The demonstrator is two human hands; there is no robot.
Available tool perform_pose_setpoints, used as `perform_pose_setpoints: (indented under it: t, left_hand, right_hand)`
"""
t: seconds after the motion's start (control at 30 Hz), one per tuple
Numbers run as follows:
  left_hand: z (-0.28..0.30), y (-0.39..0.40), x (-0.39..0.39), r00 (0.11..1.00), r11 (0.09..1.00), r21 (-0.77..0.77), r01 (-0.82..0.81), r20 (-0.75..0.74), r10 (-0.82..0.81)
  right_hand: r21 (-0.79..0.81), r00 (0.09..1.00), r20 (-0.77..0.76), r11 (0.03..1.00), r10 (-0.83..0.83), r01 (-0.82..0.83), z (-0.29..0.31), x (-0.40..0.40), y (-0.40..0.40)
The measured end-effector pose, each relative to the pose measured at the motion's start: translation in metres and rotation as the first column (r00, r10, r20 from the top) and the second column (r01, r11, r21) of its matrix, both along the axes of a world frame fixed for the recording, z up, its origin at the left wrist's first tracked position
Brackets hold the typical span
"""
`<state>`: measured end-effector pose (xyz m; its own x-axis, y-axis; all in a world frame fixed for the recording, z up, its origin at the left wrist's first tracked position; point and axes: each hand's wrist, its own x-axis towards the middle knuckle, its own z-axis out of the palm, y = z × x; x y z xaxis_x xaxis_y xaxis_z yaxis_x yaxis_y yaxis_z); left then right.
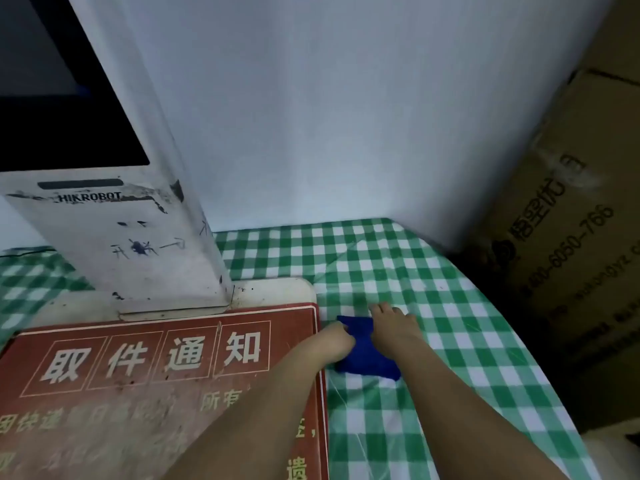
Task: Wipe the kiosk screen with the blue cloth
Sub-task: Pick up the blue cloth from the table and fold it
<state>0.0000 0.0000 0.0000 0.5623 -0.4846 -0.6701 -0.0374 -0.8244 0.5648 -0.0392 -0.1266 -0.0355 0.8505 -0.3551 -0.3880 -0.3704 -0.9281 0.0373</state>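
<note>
**Both hands on cloth, screen untouched**

Head view: blue cloth (363,355) lies on the green-checked surface (450,341), right of the red sign (156,375). Left hand (336,342) pinches its left edge; right hand (394,323) seems to press flat on top, grip unclear. Kiosk screen (62,98) upper left, well apart.

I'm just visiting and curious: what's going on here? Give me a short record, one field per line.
Setting: table with a green checked tablecloth against a pale wall
Kiosk: white stand, dark kiosk screen at upper left, untouched
Blue cloth: blue cloth lying on the tablecloth
Left hand: left hand on the cloth's left edge
Right hand: right hand resting on the cloth's far end
Nearby: red sign at the kiosk's foot; cardboard boxes at right
</note>
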Motion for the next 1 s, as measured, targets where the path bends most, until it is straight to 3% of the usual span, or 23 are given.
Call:
perform_pose_setpoints:
  t: [0.07,0.3,0.47,0.6,0.7,0.87,1.0]
  left_hand:
    - [-0.004,0.0,-0.001,1.0,1.0,-0.021,0.015,-0.001,-0.015]
    - [-0.001,-0.002,-0.012,0.986,0.981,0.117,0.157,-0.066,-0.15]
    - [0.003,-0.002,-0.014,0.984,0.976,0.123,0.179,-0.019,-0.178]
    - [0.015,0.003,-0.01,0.994,0.99,0.088,0.107,0.012,-0.108]
    - [0.028,0.012,-0.005,1.0,1.0,0.015,0.009,-0.015,-0.009]
    - [0.063,0.026,-0.005,0.996,0.984,-0.154,-0.089,-0.021,0.087]
    - [0.108,0.047,-0.003,0.977,0.905,-0.373,-0.202,-0.013,0.213]
  right_hand:
    - [0.01,1.0,-0.018,1.0,-0.007,0.007,-0.003,0.0,0.001]
    - [-0.134,0.998,0.062,0.991,-0.013,0.021,-0.012,0.004,0.001]
    - [-0.156,0.998,0.059,0.988,-0.008,0.017,-0.002,0.009,-0.001]
    - [0.082,0.997,0.025,0.994,-0.078,0.076,0.013,0.006,-0.003]
    - [0.322,0.987,0.04,0.938,-0.153,0.132,0.029,0.003,-0.004]
    - [0.51,0.956,0.226,0.859,-0.187,0.047,0.081,0.007,0.01]
    - [0.639,0.92,0.34,0.765,-0.195,-0.074,0.141,0.016,0.032]
